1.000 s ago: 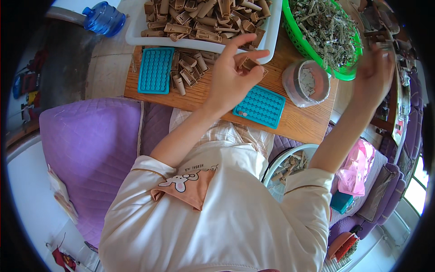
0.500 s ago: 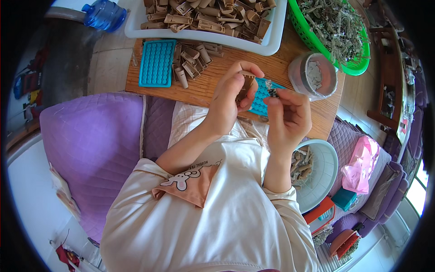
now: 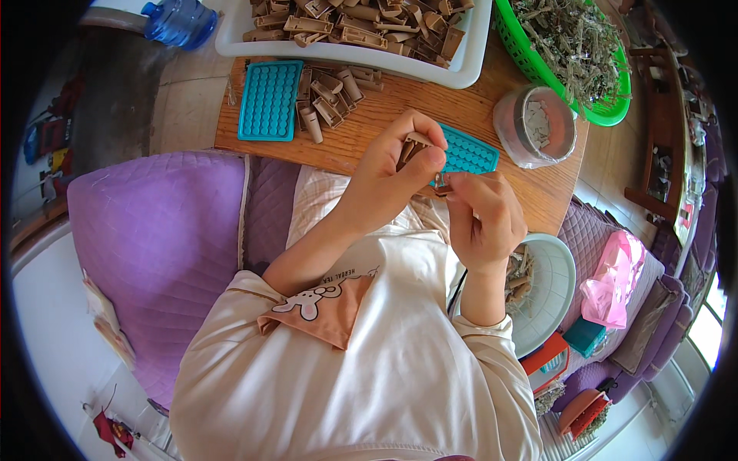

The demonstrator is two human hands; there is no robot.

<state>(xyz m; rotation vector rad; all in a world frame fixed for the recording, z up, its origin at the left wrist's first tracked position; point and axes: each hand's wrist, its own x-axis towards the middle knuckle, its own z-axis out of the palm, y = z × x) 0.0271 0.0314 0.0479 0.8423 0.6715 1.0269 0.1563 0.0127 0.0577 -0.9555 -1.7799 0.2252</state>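
Observation:
My left hand [image 3: 390, 175] is closed around a brown plastic half-shell [image 3: 413, 146], its hollow side partly showing between thumb and fingers. Close beside it, my right hand [image 3: 489, 217] pinches a small clear and dark part [image 3: 442, 183], mostly hidden by the fingertips. The two hands almost meet above the table's near edge. Behind them lies a turquoise tray with rows of round bumps [image 3: 470, 154], partly covered by the hands.
A second turquoise tray [image 3: 269, 101] lies left of loose brown shells [image 3: 329, 100] on the wooden table [image 3: 384, 98]. Beyond stands a white bin [image 3: 453, 75] of shells. Rightward are a clear tub [image 3: 513, 144], a green basket [image 3: 513, 58] and a pale round basin [image 3: 557, 280].
My right hand has lowered slightly and brought the small part in against my left hand. My left thumb has shifted across the front of the brown half-shell.

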